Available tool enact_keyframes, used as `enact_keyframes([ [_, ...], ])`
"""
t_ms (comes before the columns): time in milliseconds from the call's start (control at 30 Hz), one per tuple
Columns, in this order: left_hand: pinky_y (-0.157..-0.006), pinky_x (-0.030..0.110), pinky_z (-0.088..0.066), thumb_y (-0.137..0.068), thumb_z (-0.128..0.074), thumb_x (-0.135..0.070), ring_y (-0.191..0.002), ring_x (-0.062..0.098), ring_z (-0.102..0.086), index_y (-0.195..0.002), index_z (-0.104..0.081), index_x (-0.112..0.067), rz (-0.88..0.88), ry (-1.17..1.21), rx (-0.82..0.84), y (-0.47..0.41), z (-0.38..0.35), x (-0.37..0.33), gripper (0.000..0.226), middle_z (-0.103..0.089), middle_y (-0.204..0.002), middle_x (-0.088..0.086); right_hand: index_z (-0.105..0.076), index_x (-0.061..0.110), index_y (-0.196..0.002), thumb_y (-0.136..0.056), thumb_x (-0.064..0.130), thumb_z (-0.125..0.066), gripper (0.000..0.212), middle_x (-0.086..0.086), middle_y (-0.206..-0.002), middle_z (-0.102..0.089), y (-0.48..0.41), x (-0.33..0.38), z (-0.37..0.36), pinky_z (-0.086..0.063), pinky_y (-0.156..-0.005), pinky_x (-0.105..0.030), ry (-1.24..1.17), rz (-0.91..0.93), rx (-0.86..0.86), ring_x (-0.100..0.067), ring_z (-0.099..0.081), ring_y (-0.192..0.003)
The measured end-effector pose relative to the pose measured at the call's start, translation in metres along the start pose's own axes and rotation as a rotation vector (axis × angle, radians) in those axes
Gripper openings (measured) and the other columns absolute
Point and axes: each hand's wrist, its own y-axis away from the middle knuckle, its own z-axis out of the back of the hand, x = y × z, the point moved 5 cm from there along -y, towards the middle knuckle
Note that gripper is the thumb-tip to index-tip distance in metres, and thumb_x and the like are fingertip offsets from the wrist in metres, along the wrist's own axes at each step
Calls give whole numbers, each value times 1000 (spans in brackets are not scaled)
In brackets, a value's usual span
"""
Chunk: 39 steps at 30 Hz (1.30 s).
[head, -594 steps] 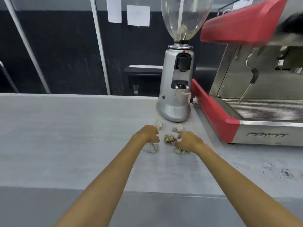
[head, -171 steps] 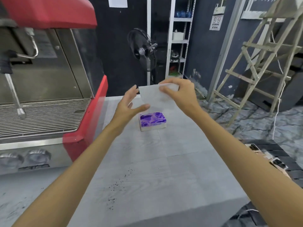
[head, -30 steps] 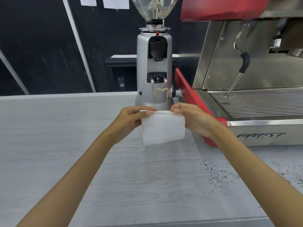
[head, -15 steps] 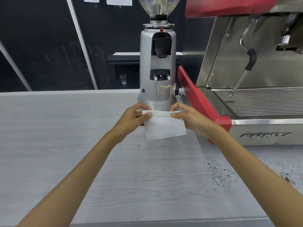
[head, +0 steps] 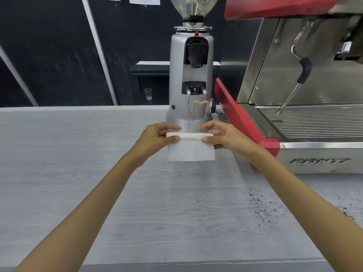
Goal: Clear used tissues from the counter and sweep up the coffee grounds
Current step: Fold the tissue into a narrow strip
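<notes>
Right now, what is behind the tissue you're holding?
The silver grinder stands behind the tissue; its body shows above. The tissue covers the grinder's foot and the strip of counter there.

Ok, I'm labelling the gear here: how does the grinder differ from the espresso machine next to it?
The grinder is a tall, narrow silver column; the espresso machine is wide and boxy, steel with red trim. The grinder carries a clear hopper on top; the espresso machine has a steam wand over a drip grille. Both stand on the grey counter.
</notes>
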Motion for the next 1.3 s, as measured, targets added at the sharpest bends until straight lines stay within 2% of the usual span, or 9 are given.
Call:
enact_keyframes([
  [133, -84, 27, -51, -87, -62, -20, -92, 18, -64, -96, -64, -19, -29, -152, -49, 0, -2, 5, 9, -70, -97, 4, -56, 22, -82, -89, 11, -59, 14, 4, -74, -62, -3, 0, -3, -48, -56, -14, 58, -12, -57, -2, -60, -58],
  [267, -75, 21, -56, -92, -53, -14, -88, 16, -64, -96, -63, -19, -1, 91, 48, 0, -5, 7, 11, -67, -95, 6, -53, 23, -82, -93, 9, -50, 18, -1, -77, -62, -4, -7, -8, -48, -60, -29, -108, -32, -24, -17, -61, -61],
  [367, -71, 14, -57, -92, -51, -9, -88, 11, -64, -98, -67, -20, 55, 366, 135, 3, -8, 9, 20, -66, -99, 1, -56, 23, -82, -93, 6, -48, 21, 3, -78, -60, -3, -7, -8, -49, -56, -24, -308, -32, -18, -13, -59, -65],
  [500, -72, 15, -57, -92, -51, -12, -79, 4, -68, -102, -69, -13, 95, 479, 197, 6, -11, 8, 20, -68, -98, -2, -59, 21, -81, -88, 7, -53, 17, 6, -73, -65, 2, -4, -5, -51, -59, -24, -368, -45, 79, -10, -65, -65],
  [800, -69, 13, -45, -82, -68, -10, -90, 15, -62, -107, -67, -21, -46, -116, -56, -2, -4, -7, 28, -62, -98, 3, -58, 17, -91, -85, 5, -62, 14, 1, -86, -64, 4, -16, 0, -55, -60, -20, -100, -75, -35, -12, -60, -75],
  [867, -75, 19, -46, -83, -66, -12, -94, 17, -61, -101, -66, -18, -38, -196, -61, -2, -6, -9, 18, -65, -101, 3, -57, 16, -87, -87, 6, -61, 11, -3, -88, -62, 4, -17, 0, -57, -62, -23, -72, -94, -38, -14, -61, -74],
  [967, -67, 23, -48, -89, -59, -17, -83, 17, -59, -95, -57, -19, -52, -274, -3, -1, -9, -12, 6, -65, -94, 5, -52, 18, -86, -90, 7, -56, 13, -9, -94, -61, 3, -17, -4, -58, -60, -25, -70, -103, -4, -20, -69, -73],
  [1133, -63, 16, -58, -93, -50, -6, -76, 13, -63, -103, -60, -14, 27, 175, 145, 0, -10, -11, 16, -62, -96, 1, -53, 23, -82, -91, 7, -53, 19, -3, -90, -64, 1, -14, -6, -55, -56, -23, -207, -98, 15, -16, -69, -70],
  [1300, -74, 19, -58, -91, -53, -9, -77, 10, -65, -96, -69, -12, 97, 363, 203, -1, -4, -10, 18, -71, -81, -7, -57, 19, -79, -89, 6, -55, 16, -3, -87, -60, 1, -7, -6, -55, -58, -25, -337, -85, 93, -15, -64, -72],
])
